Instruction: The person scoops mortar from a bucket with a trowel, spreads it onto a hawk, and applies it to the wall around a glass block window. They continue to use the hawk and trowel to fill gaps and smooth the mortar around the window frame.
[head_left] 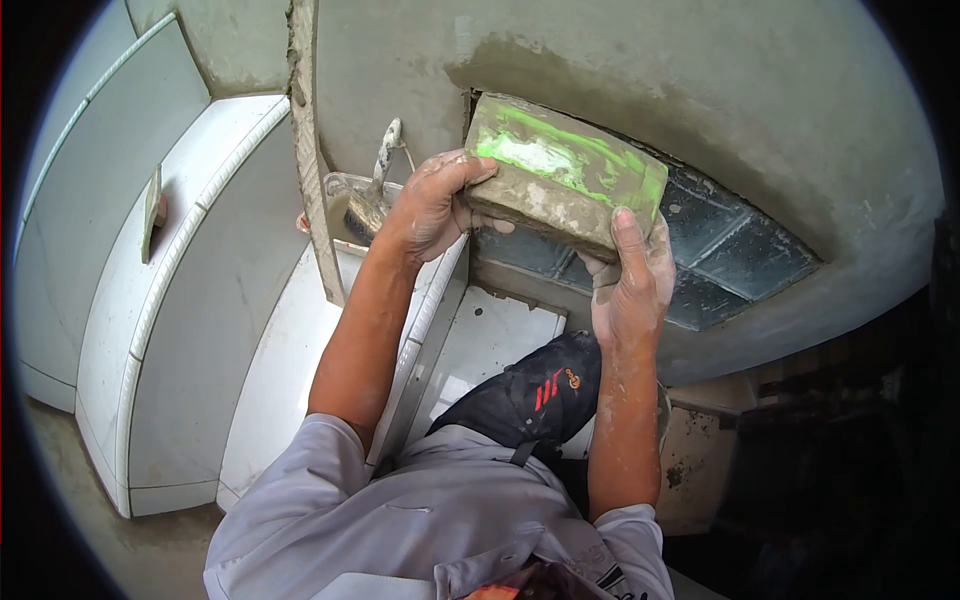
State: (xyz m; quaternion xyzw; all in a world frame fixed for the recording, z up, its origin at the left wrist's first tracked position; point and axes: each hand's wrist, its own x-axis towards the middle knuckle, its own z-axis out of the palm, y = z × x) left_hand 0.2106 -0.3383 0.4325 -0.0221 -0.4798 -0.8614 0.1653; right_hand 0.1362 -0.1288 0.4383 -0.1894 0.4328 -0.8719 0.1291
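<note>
Mortar-smeared glass block (560,165) gripped at both ends, its long axis spanning the two hands: left hand (435,200) fingers curled over one end, right hand (630,280) fingers clasping the other. Laid glass blocks (740,250) sit just beyond the right fingers.

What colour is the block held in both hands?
Bright green, smeared with grey mortar: the rectangular block, best in the head view.

No legible text anywhere.
</note>
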